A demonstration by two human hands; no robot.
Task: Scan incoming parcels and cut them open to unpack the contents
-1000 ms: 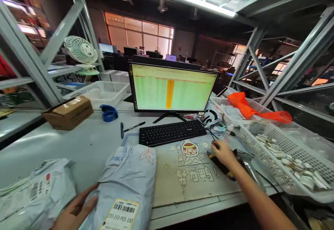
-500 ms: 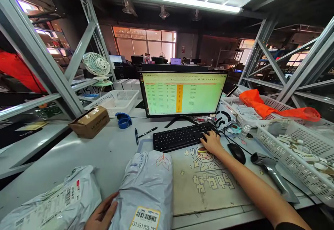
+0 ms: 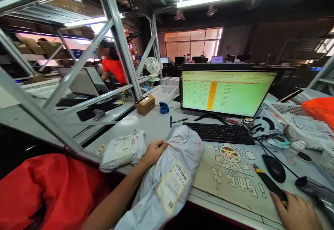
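Observation:
My left hand (image 3: 156,152) is closed on the upper left edge of a white plastic mailing bag (image 3: 180,143). The bag bulges, carries a yellow-edged barcode label and hangs partly over the desk's front edge. At the lower right, my right hand (image 3: 299,211) grips a black and yellow box cutter (image 3: 270,184), its tip pointing up and left over the mat (image 3: 208,177) with a cartoon print. Left of my left hand lies a second white mailing bag (image 3: 125,150) with a label.
Behind the mat are a keyboard (image 3: 221,132) and a monitor (image 3: 227,92). A mouse (image 3: 273,168) and a barcode scanner (image 3: 310,190) lie at right. A small carton (image 3: 145,105) and blue tape roll (image 3: 164,108) stand back left. A person in red (image 3: 114,68) is beyond the metal frame.
My right hand has left the keyboard and now holds the box cutter. My left hand has taken hold of the mailing bag, which is now tilted toward me. The view has turned left.

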